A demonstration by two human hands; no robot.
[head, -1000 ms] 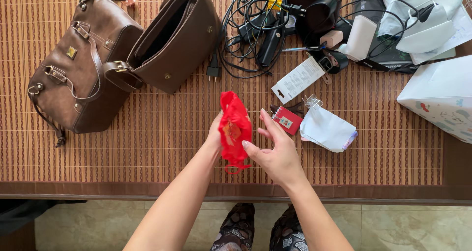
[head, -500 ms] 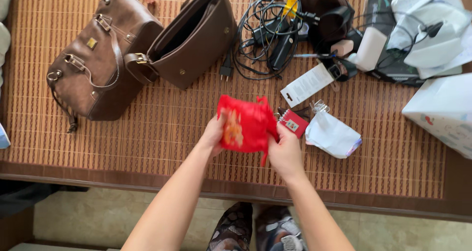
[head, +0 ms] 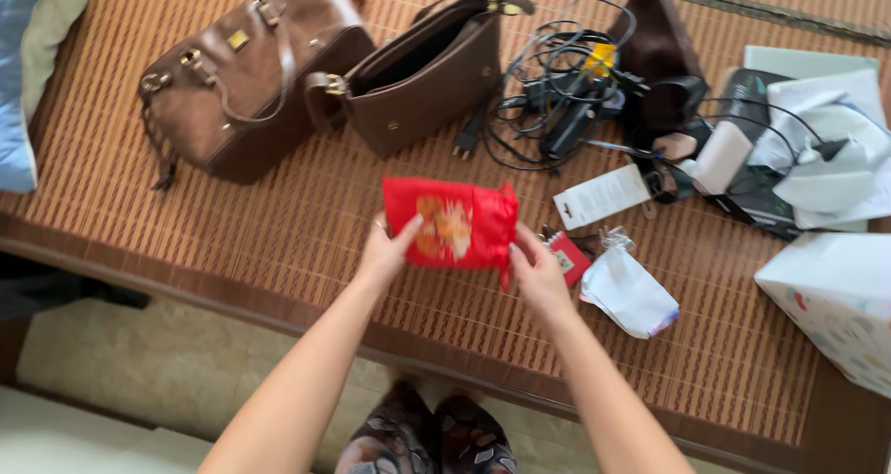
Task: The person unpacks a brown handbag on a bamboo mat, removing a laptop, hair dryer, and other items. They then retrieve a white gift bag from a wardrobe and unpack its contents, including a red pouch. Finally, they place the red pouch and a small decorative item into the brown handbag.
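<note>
Head view showed the red drawstring pouch (head: 452, 224) stretched flat and wide between both hands, where a second before it had hung bunched and narrow. The left hand (head: 387, 248) pinched the pouch's left edge with curled fingers; the right hand (head: 535, 270) gripped its gathered right end by the cord. Spread that way, its gold pattern faced up. The pouch hovered over the woven mat (head: 306, 223), just below the open brown handbag (head: 427, 75), with a small red notebook (head: 568, 256) beside its right end.
</note>
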